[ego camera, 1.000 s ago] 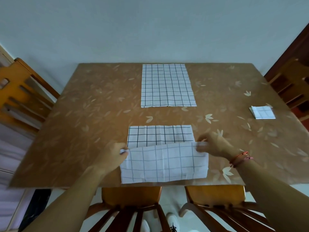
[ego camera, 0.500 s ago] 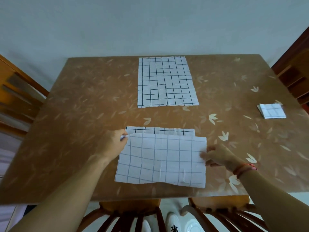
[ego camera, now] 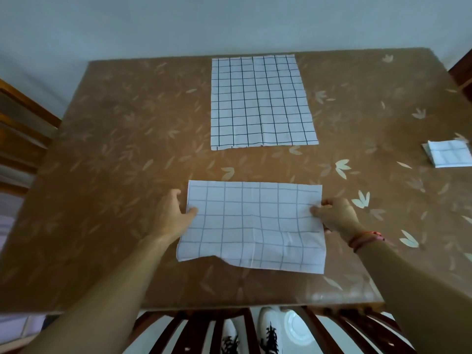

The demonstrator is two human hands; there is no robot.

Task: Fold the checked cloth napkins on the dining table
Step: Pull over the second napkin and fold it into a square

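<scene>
At the near edge of the brown desk, a half-folded checked napkin, pale side up, pinched at its left edge by the left hand and at its right edge by the right hand, thumbs on top. Farther back, centre, an unfolded napkin lying flat. At the far right, a small folded napkin.

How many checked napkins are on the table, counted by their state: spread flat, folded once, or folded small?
Spread flat, unfolded: 1, the far napkin
Folded once, held at both side edges by the left hand and the right hand: 1, the near napkin
Folded into a small square: 1, the small napkin at the right edge
Total: 3 napkins
</scene>
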